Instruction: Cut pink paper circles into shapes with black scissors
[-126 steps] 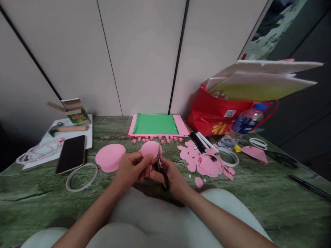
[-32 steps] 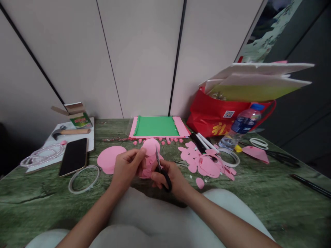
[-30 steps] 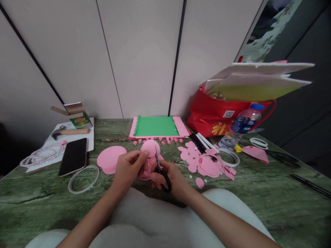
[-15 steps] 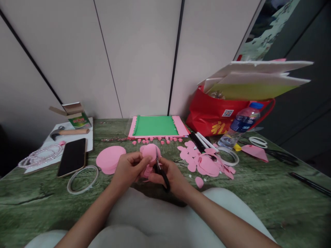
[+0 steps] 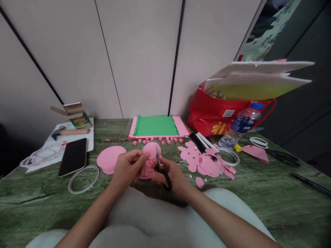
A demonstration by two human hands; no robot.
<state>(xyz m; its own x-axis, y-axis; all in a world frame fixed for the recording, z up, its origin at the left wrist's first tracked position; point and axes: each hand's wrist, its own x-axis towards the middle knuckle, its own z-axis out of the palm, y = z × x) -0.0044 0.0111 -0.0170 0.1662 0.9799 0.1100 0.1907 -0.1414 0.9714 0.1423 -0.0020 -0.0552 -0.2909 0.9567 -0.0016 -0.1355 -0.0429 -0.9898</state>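
My left hand (image 5: 130, 166) is closed, pinching the edge of a pink paper piece (image 5: 150, 149) with a rounded outline. My right hand (image 5: 172, 174) is closed around the black handles of a pair of scissors (image 5: 165, 176). Their blades point up and lie against the right part of the held paper; whether they cut into it I cannot tell. More pink paper shows below, between my hands, partly hidden by the fingers. Left of my left hand lies a stack of pink paper circles (image 5: 111, 158). Pink cut-out pieces and scraps (image 5: 209, 165) are heaped to the right.
Behind my hands lie a green sheet (image 5: 156, 125) and a row of small pink pieces (image 5: 157, 140). On the left are a phone (image 5: 73, 156), tape roll (image 5: 84, 179), hammer (image 5: 71, 132) and beads (image 5: 42, 156). A bottle (image 5: 240, 124) and red bag (image 5: 203, 112) stand right.
My left hand has shifted slightly, and the pink paper between the hands has turned a little. The scissors stay in my right hand, their blades slightly re-angled.
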